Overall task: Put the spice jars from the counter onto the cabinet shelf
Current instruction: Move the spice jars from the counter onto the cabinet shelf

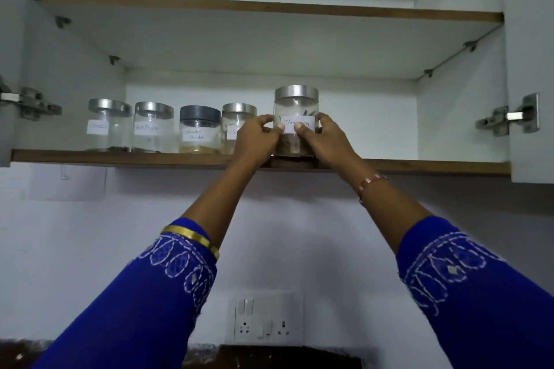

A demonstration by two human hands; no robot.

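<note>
both arms reach up; left hand point(258, 141) and right hand point(325, 138) clasp the jar point(296, 120) upright on the shelf point(120, 156) edge.

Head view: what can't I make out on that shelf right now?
- Fourth jar: its label is half covered by the left hand.
- Held jar: label writing blurred, partly under the right hand thumb; unclear if its base rests on the shelf.
- Leftmost jar: label too small to read.
- Counter: cut off at the bottom edge.
</note>
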